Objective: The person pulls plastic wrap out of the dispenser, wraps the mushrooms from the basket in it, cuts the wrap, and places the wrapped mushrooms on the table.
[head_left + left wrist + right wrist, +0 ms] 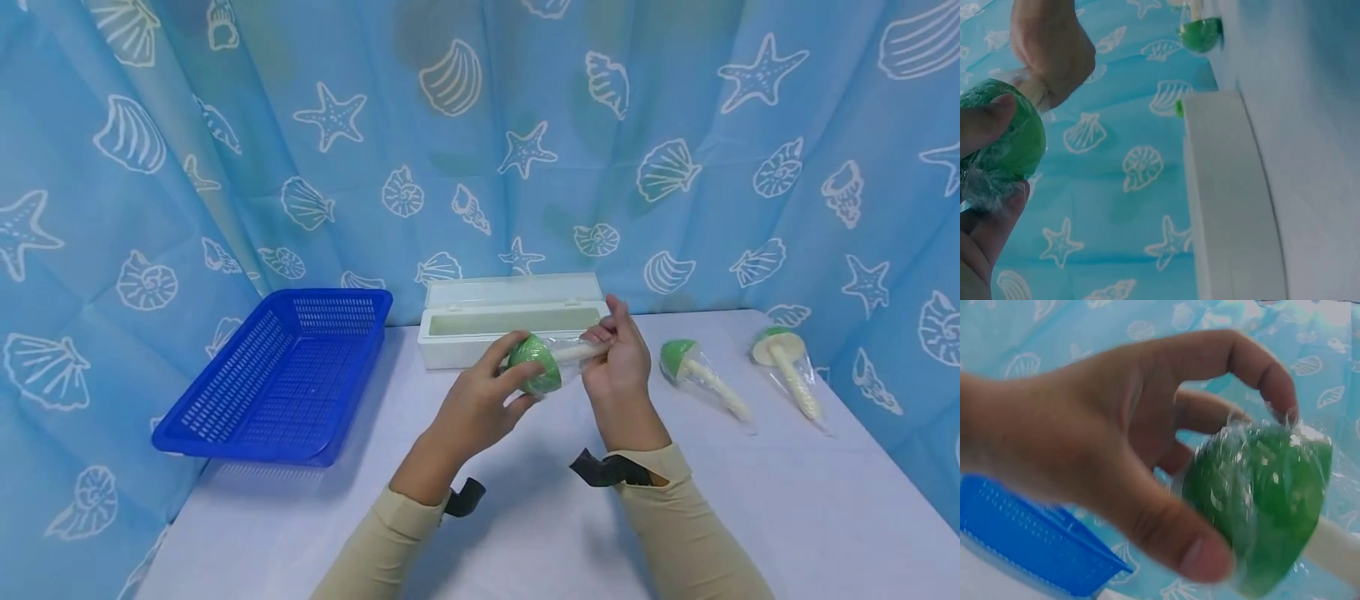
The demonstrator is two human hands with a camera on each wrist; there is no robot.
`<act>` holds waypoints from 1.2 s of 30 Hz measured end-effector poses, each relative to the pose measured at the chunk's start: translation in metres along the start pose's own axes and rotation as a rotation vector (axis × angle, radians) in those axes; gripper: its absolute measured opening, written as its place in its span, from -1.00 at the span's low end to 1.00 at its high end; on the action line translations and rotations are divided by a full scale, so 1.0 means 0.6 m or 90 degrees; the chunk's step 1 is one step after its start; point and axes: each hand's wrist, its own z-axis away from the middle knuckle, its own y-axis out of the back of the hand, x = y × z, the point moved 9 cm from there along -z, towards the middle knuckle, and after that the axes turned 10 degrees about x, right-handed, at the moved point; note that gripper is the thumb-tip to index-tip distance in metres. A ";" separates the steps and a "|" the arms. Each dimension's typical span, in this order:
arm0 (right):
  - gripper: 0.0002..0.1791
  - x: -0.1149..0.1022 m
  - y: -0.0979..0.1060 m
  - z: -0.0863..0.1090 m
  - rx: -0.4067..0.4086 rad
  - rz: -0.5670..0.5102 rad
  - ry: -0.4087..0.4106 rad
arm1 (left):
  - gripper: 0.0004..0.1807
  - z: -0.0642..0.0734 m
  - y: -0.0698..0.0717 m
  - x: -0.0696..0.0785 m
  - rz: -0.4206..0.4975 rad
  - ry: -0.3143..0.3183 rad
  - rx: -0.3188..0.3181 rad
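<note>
Between both hands lies a mushroom-shaped piece with a green cap and cream stem [545, 363], sealed in clear plastic. My left hand [480, 402] grips the cap with thumb and fingers spread around it. In the right wrist view, that left hand [1116, 419] shows closely on the green cap [1272, 500]. At the stem end, my right hand [621, 367] holds the stem, its fingers partly hiding it. The left wrist view shows the cap [1022, 134] and the right hand [1054, 50] beyond.
Behind the hands stands a long white box [442, 354] with its lid [510, 290] raised. A blue basket [352, 392] is at left. Two similar wrapped pieces, one nearer [678, 358] and one farther right [786, 354], lie on the white table [750, 500]. A blue curtain hangs behind.
</note>
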 end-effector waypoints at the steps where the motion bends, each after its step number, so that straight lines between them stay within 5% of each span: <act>1: -0.69 -0.003 0.002 0.000 0.005 -0.035 -0.011 | -0.32 0.002 -0.006 -0.002 0.014 0.020 -0.011; 5: -0.37 -0.020 -0.002 0.004 -0.015 -0.135 -0.032 | 0.03 0.012 -0.040 -0.018 0.119 0.139 -0.069; 8: -0.37 -0.032 -0.006 0.007 -0.038 -0.168 -0.014 | 0.25 0.023 -0.064 -0.032 0.233 0.266 -0.116; 11: -0.39 -0.035 -0.005 0.010 -0.034 -0.176 0.005 | 0.24 0.036 -0.079 -0.038 0.318 0.391 -0.135; 14: -0.39 -0.035 -0.008 0.016 -0.035 -0.174 0.020 | 0.12 0.042 -0.085 -0.040 0.344 0.465 -0.127; 18: -0.39 -0.032 -0.024 0.034 -0.064 -0.158 0.042 | 0.00 0.040 -0.084 -0.038 0.300 0.458 -0.096; 24: -0.40 -0.013 -0.047 0.058 -0.090 -0.103 0.048 | -0.06 0.021 -0.051 -0.039 0.208 0.364 0.004; 29: -0.44 0.004 -0.051 0.056 -0.088 -0.022 0.011 | 0.09 0.010 -0.041 -0.027 0.105 0.246 -0.059; 32: -0.48 0.002 -0.052 0.049 -0.120 0.150 0.036 | 0.13 0.007 -0.030 -0.025 0.113 0.207 -0.092; 36: -0.55 -0.015 -0.061 0.048 -0.216 0.592 0.180 | 0.12 0.012 0.001 -0.047 0.186 0.269 -0.096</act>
